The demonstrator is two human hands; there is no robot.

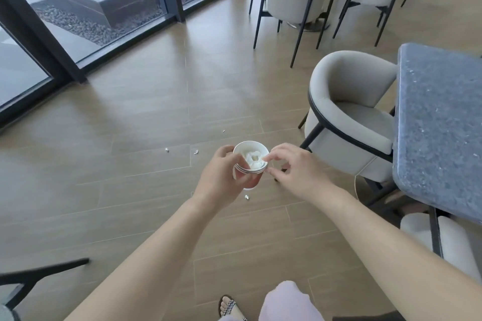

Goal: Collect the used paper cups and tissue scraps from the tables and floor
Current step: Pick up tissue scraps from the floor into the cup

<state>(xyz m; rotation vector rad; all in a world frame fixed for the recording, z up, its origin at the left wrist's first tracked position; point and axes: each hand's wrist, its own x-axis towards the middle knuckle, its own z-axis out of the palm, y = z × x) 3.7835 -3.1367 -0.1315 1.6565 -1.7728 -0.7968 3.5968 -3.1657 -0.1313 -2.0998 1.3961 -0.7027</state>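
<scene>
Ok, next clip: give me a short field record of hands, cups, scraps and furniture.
left hand: grips the stacked paper cups
right hand: fingertips at the cups' rim; pinch unclear
top cup contents: crumpled tissue
floor scraps: four small white bits around the cups in view
furniture: grey chair beside the blue speckled table, on the right
task state: floor scraps not yet collected

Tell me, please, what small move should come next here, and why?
Probably bend down and pick up the nearest scrap with the right hand. The left hand grips the stacked cups, which hold tissue; the right hand is at the rim. More scraps lie on the floor ahead.
</scene>
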